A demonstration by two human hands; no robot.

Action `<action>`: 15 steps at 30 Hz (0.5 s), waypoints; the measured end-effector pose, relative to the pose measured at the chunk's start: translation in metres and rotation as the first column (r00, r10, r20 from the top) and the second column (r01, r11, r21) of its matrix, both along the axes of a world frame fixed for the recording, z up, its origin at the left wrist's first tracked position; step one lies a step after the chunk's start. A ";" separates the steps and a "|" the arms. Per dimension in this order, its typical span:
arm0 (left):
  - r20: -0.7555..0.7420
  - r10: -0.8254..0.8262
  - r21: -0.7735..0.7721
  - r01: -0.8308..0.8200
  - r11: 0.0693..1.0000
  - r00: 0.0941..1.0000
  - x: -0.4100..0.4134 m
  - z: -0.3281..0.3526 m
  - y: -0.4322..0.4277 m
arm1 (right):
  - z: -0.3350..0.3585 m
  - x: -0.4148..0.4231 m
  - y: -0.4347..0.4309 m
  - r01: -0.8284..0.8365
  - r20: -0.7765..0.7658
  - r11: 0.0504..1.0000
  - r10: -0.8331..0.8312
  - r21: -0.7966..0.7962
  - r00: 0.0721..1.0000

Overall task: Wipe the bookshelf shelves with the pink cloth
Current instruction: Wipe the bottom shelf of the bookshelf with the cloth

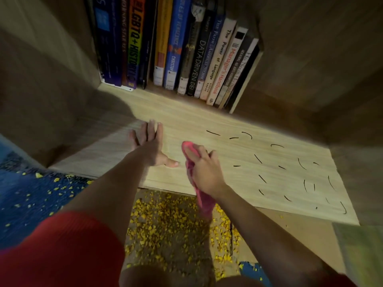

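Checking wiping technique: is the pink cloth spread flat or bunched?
Bunched: right hand grips the pink cloth crumpled, tail hanging past the shelf.

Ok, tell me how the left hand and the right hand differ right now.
The left hand lies flat on the shelf, fingers spread; the right hand is curled round the pink cloth. The left hand holds nothing; the right hand's cloth hangs past the shelf's front edge. The right hand is nearer the black marks than the left hand. Both are over the same shelf.
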State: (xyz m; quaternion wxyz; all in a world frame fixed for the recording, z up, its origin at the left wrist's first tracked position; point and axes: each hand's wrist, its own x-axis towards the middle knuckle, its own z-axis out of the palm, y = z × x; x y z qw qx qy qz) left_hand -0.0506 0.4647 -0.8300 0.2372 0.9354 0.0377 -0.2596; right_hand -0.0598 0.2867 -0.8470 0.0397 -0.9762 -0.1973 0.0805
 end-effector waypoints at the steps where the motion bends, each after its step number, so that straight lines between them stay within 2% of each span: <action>1: 0.021 0.010 -0.014 -0.010 1.000 1.000 -0.001 0.001 0.001 | 0.004 -0.006 -0.012 0.069 -0.010 0.997 -0.069 0.018 0.998; 3: 0.095 0.038 0.006 -0.039 0.999 0.995 -0.007 0.003 -0.002 | 0.012 -0.026 -0.022 0.193 -0.023 0.981 -0.193 0.001 0.981; 4: 0.156 0.042 0.042 -0.049 0.998 0.987 -0.011 0.006 -0.007 | 0.017 -0.036 -0.022 0.203 -0.019 0.979 -0.203 -0.025 0.979; 7: 0.306 0.001 0.132 -0.044 0.990 0.952 -0.035 0.011 -0.034 | 0.026 -0.059 -0.030 0.120 -0.117 0.990 -0.128 -0.076 0.985; 9: 0.302 0.027 0.074 -0.052 0.996 0.953 -0.052 0.009 -0.054 | 0.032 -0.065 -0.050 0.155 -0.102 0.986 -0.161 -0.059 0.982; 12: 0.232 0.034 -0.050 -0.023 0.999 0.972 -0.067 0.008 -0.077 | 0.033 -0.065 -0.063 0.368 -0.083 0.930 -0.368 -0.018 0.926; 15: 0.213 0.019 -0.081 -0.002 0.997 0.977 -0.065 0.010 -0.093 | 0.030 -0.076 -0.059 0.329 -0.084 0.944 -0.331 -0.037 0.940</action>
